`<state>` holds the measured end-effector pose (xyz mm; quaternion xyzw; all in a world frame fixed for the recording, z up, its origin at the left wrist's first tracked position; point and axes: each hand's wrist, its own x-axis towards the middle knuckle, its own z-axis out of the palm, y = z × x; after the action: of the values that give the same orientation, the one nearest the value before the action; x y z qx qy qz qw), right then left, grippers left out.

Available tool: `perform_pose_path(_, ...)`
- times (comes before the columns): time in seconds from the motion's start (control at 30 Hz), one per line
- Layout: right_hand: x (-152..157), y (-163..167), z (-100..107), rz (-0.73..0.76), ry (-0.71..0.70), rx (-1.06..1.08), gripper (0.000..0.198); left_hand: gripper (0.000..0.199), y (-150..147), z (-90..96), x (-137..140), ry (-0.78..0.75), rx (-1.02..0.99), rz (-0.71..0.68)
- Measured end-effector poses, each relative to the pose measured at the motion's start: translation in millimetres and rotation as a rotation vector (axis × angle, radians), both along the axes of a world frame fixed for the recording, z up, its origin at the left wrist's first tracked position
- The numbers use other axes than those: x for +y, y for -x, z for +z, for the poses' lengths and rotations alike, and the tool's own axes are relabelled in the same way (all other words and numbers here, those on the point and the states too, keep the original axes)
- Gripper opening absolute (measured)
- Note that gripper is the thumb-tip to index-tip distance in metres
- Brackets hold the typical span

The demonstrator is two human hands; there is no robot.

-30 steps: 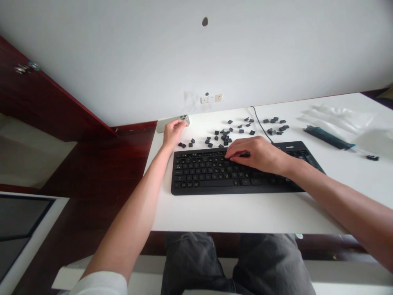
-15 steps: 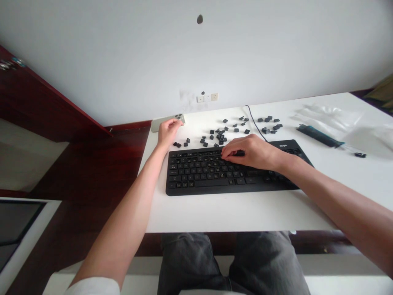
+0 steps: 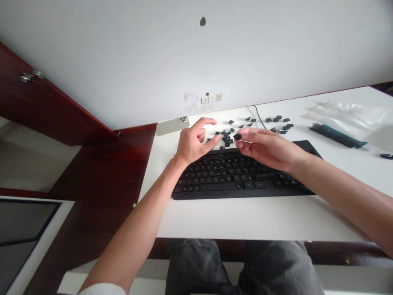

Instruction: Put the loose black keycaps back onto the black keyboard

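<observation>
Between the thumb and fingertips of my right hand (image 3: 270,147) is a small black keycap (image 3: 237,137), raised above the keyboard. My left hand (image 3: 196,141) is empty, its thumb and index finger spread apart, pointing toward the keycap. Below both hands lies the black keyboard (image 3: 215,187), with bare switch spots among its fitted keys. My right hand and forearm hide much of its right part. Several loose black keycaps (image 3: 226,139) lie scattered on the table just behind the keyboard, partly covered by my hands.
A phone (image 3: 168,127) lies at the table's back left corner. To the right are a dark packet (image 3: 336,135) and clear plastic wrapping (image 3: 346,114). A cable (image 3: 259,116) runs back from the keyboard toward the wall. Wall sockets (image 3: 211,98) sit behind the white table (image 3: 245,217).
My right hand has lifted off the keys and now shows a keycap in its fingers. My left hand has moved right, away from the phone, and its thumb and index finger have spread.
</observation>
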<state>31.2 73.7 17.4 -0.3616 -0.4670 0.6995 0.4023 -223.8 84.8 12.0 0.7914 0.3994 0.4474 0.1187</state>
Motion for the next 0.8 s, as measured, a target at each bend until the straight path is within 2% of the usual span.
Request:
perform_pose_path(0.07,-0.6,1.2,-0.7,0.028,0.095,0.063,0.016,0.037,-6.8,2.2,-5.5,0.004,-0.013,-0.044)
perform_pose_path(0.17,-0.7,3.2,-3.3,0.068,0.155,0.117,0.012,0.031,-14.3,1.9,-9.7,0.014,-0.034,-0.098)
perform_pose_path(0.37,0.3,3.7,-8.4,0.099,0.178,0.148,0.009,0.022,-23.0,-2.2,-13.0,0.036,-0.063,-0.117)
perform_pose_path(0.8,2.9,-1.0,-6.2,0.179,0.231,0.223,0.016,0.017,-26.6,4.1,-19.5,0.007,-0.12,-0.136)
